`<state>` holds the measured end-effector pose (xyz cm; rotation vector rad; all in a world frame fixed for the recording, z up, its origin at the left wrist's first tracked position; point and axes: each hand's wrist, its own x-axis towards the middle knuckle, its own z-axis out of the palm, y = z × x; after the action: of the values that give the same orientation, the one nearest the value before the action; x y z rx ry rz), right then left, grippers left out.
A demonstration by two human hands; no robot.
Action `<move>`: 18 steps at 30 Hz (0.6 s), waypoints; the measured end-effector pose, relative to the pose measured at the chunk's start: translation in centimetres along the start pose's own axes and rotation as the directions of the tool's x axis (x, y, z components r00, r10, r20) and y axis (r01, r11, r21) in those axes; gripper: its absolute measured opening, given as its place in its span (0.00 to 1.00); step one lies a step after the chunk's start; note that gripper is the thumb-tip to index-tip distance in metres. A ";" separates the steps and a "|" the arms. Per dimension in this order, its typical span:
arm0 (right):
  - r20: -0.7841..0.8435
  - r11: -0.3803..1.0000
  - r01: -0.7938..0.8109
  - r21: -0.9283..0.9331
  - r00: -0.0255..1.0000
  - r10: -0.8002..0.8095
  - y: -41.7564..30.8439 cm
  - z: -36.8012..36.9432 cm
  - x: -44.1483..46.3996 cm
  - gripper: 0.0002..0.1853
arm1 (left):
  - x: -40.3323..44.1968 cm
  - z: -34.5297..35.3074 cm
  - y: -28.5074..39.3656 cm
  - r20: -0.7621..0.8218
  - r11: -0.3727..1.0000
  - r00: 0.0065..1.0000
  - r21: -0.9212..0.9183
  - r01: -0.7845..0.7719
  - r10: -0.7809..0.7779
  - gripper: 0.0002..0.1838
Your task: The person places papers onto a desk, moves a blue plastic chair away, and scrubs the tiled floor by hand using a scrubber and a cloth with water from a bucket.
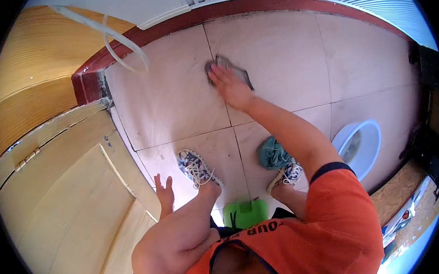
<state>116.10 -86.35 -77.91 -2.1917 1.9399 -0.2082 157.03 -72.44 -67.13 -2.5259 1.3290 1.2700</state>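
My right hand [232, 89] lies on a dark grey cloth [240, 72] on the tiled floor [274, 45], near the upper middle of the view. Its fingers press the cloth flat over a tile joint and are slightly blurred. To the left of my left shoe, my left hand [165, 192] is raised beside my knee, fingers apart and holding nothing. A crumpled green cloth [273, 154] rests on the floor against my right shoe [292, 172].
A light blue basin [371, 146] stands at the right. Between my legs is a green plastic object [246, 214]. A pale hose [109, 31] hangs at the upper left. A wooden door [58, 195] is on the left; a dark red baseboard [272, 4] edges the floor.
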 end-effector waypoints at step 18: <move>-0.287 0.980 -0.200 0.003 0.938 0.193 4.0 -0.6 5.6 0.25 | -0.8 0.0 -0.5 0.017 1.000 1.000 -0.008 -0.008 0.008 0.36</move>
<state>112.81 -92.36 -78.45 -2.0584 2.3103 -0.4951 157.13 -71.52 -66.78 -2.5119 1.3349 1.2973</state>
